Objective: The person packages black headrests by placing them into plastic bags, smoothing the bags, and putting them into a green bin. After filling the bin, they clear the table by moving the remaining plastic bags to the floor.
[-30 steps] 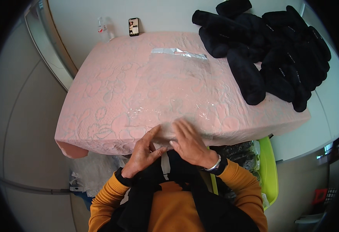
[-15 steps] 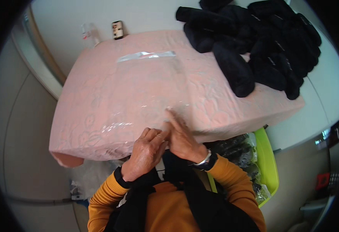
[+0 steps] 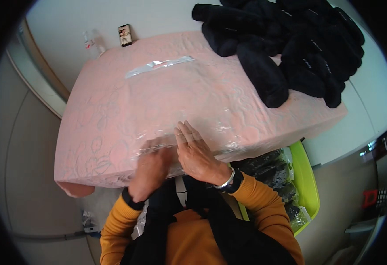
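A clear plastic bag [image 3: 167, 97] lies flat on a table with a pink patterned cloth [image 3: 87, 132]. Along its far end runs a shiny silvery strip [image 3: 160, 66], now slanted. My right hand [image 3: 198, 157] rests on the near part of the bag, fingers stretched out and pointing away from me. To its left, my left hand [image 3: 152, 165] is at the bag's near edge. Motion smears its fingers, and I cannot tell whether they are under the film or on top of it. Wrinkles and glints gather in the plastic around both hands.
Black stuffed fabric pieces [image 3: 264, 75] are heaped at the far right. A phone [image 3: 124, 35] leans on the wall at the back, near a small clear bottle [image 3: 89, 43]. Below the table's right front stands a lime-green bin [image 3: 306, 190] holding black items in clear plastic [image 3: 268, 170].
My hands have come apart: the left moved left along the near edge, and the right flattened onto the plastic. The bag has shifted and its silvery strip has tilted.
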Motion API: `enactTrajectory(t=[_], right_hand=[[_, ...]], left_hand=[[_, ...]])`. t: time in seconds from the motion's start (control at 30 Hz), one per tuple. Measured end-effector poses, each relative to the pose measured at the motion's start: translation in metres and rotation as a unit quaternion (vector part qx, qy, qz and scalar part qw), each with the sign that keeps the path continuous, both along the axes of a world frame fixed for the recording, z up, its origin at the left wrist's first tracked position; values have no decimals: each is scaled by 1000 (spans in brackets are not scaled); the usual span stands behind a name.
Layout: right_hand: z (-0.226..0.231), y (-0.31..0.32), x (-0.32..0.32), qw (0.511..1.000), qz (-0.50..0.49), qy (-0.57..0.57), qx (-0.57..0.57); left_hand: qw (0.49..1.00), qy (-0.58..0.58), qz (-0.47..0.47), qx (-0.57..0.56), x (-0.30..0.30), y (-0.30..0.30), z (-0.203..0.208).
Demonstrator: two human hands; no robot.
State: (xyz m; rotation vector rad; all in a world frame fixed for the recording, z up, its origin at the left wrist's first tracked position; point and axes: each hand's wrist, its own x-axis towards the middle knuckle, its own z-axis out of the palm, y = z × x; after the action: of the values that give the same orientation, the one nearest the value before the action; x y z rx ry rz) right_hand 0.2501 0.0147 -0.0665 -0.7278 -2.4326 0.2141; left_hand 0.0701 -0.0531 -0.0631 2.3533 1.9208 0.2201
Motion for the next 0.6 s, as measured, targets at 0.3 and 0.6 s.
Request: enactTrajectory(t=[0.3, 0.6], right_hand=[[-10, 29, 12, 992, -36, -122, -15], [-10, 31, 32, 981, -128, -129, -64]], left_hand=[[986, -10, 4, 166, -21, 19, -22], [989, -20, 67, 134, -39, 17, -22]])
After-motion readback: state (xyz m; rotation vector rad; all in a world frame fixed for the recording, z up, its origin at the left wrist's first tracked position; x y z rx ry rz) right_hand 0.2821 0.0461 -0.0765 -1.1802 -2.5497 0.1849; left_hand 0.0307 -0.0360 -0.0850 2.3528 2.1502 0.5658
